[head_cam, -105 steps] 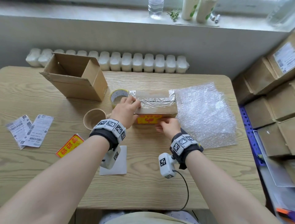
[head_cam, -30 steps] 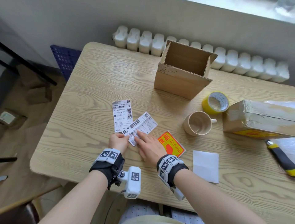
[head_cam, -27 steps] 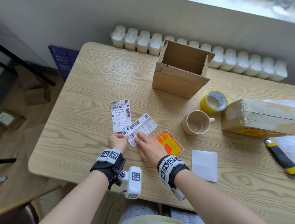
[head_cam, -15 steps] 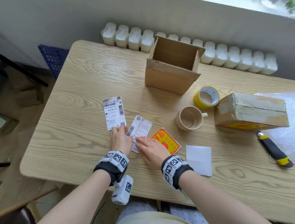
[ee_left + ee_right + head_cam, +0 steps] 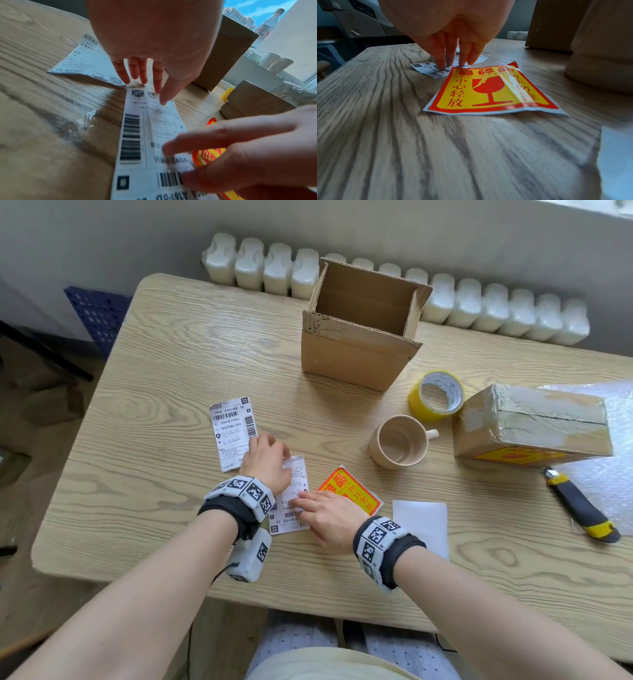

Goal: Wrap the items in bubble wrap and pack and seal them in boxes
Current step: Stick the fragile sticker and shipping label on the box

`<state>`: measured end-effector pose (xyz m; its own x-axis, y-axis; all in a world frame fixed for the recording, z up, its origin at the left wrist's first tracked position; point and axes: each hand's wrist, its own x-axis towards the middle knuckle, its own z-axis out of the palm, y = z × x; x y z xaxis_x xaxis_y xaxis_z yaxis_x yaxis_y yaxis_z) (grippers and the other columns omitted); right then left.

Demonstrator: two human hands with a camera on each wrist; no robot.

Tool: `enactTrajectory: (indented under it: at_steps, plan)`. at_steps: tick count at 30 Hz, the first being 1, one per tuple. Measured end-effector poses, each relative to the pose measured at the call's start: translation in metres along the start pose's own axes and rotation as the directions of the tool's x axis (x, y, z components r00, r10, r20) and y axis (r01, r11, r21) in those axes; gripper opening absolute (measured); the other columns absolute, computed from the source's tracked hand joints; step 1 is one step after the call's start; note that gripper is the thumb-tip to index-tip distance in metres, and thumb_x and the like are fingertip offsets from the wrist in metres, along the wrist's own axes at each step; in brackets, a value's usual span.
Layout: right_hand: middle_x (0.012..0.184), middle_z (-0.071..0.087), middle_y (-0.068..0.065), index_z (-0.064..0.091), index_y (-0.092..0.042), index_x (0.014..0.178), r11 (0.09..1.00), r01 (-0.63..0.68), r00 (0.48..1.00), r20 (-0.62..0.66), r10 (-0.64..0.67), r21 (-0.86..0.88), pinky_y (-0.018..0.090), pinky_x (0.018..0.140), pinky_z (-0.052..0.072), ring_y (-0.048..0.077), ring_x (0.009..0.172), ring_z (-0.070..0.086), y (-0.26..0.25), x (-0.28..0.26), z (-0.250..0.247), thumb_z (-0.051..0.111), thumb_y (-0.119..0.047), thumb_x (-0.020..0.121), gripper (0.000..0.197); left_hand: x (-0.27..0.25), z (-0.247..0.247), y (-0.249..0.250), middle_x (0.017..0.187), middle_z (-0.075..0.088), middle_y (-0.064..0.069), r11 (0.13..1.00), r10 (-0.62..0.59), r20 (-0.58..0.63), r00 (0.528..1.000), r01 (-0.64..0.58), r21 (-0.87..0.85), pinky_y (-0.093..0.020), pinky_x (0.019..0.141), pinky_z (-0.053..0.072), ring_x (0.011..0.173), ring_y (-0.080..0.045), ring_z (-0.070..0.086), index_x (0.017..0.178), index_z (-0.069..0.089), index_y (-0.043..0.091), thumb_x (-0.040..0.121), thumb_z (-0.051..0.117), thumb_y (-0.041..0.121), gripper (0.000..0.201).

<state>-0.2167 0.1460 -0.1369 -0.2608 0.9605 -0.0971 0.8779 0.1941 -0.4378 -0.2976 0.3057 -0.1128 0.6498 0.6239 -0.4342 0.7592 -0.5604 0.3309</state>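
A white shipping label [image 5: 294,494] lies flat on the wooden table [image 5: 178,364] between my hands. My left hand [image 5: 269,462] rests its straight fingertips [image 5: 137,77] on the label's far end [image 5: 150,128]. My right hand [image 5: 325,513] presses straight fingertips [image 5: 444,65] on the near end. A second label [image 5: 233,433] lies just left of it. A red and yellow fragile sticker [image 5: 354,495] lies to the right. The taped box [image 5: 534,422] sits at the right on bubble wrap [image 5: 613,474]. An open cardboard box [image 5: 363,337] stands at the back.
A beige mug [image 5: 399,441] and a yellow tape roll [image 5: 436,395] stand between the boxes. A utility knife [image 5: 580,506] lies at the right. A white paper [image 5: 423,525] lies beside my right wrist. White bottles [image 5: 260,265] line the wall.
The label under my hands has turned and slid nearer the front edge. My left hand moved up onto its far end. Before that, both hands left the taped box.
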Motion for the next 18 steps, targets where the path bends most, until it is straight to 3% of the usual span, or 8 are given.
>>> enactTrajectory:
  at_steps: [2,5,7,9,14,18]
  plan:
    - [0.122,0.063,0.012,0.068,-0.002,0.104,1.000,0.005,1.000,0.014,-0.005,-0.005,0.041,0.094,0.049,0.031,0.115,0.059,0.001,-0.002,-0.003,0.053,-0.015,0.075,0.035,0.002,-0.004,0.000,0.122,0.048,-0.002,1.000,-0.017,0.029,0.999,0.017,0.005,-0.038,0.097,0.035,0.117,-0.022,0.040,0.105,0.054,0.020,0.085,0.060,0.024,0.021]
    - [0.122,0.063,0.011,0.065,-0.003,0.112,1.000,0.007,1.000,0.024,-0.007,-0.009,0.041,0.092,0.051,0.031,0.115,0.059,-0.001,-0.005,-0.006,0.062,-0.014,0.073,0.040,0.004,-0.008,-0.001,0.105,0.059,0.001,0.997,-0.044,0.045,0.998,0.046,-0.055,-0.038,0.088,0.043,0.099,-0.021,0.054,0.094,0.051,0.021,0.086,0.059,0.020,0.011]
    - [0.125,0.061,0.012,0.062,-0.003,0.118,1.000,-0.006,0.999,0.051,0.006,0.001,0.042,0.093,0.050,0.032,0.118,0.057,-0.002,-0.006,-0.008,0.064,-0.013,0.074,0.045,0.004,-0.011,-0.004,0.096,0.063,0.001,0.992,-0.075,0.052,0.996,0.080,-0.095,-0.038,0.084,0.046,0.091,-0.022,0.059,0.095,0.052,0.021,0.087,0.058,0.018,0.010]
    - [0.131,0.057,0.013,0.059,-0.003,0.123,0.999,-0.041,0.996,0.079,0.039,0.018,0.044,0.099,0.046,0.033,0.122,0.053,-0.002,-0.007,-0.010,0.064,-0.010,0.076,0.048,0.003,-0.015,-0.007,0.097,0.065,0.000,0.987,-0.106,0.087,0.991,0.115,-0.115,-0.034,0.081,0.048,0.091,-0.021,0.061,0.102,0.060,0.020,0.089,0.056,0.018,0.014]
    - [0.140,0.050,0.013,0.055,-0.004,0.130,0.944,-0.281,0.959,0.035,0.280,0.171,0.043,0.104,0.041,0.032,0.127,0.049,-0.003,-0.003,-0.017,0.055,-0.006,0.087,0.043,-0.006,-0.030,-0.009,0.099,0.068,-0.007,0.945,-0.179,0.103,0.979,0.200,-0.261,-0.032,0.083,0.050,0.095,-0.023,0.063,0.098,0.068,0.011,0.090,0.055,0.017,0.016]
    - [0.143,0.047,0.002,0.052,-0.012,0.134,0.841,-0.442,0.881,-0.027,0.473,0.312,0.032,0.105,0.037,0.021,0.129,0.046,-0.007,0.015,-0.042,0.049,-0.017,0.096,0.038,-0.018,-0.046,-0.003,0.091,0.066,-0.012,0.829,-0.256,0.079,0.964,0.261,-0.494,-0.040,0.076,0.057,0.085,-0.028,0.066,0.091,0.062,0.010,0.090,0.056,0.015,0.009]
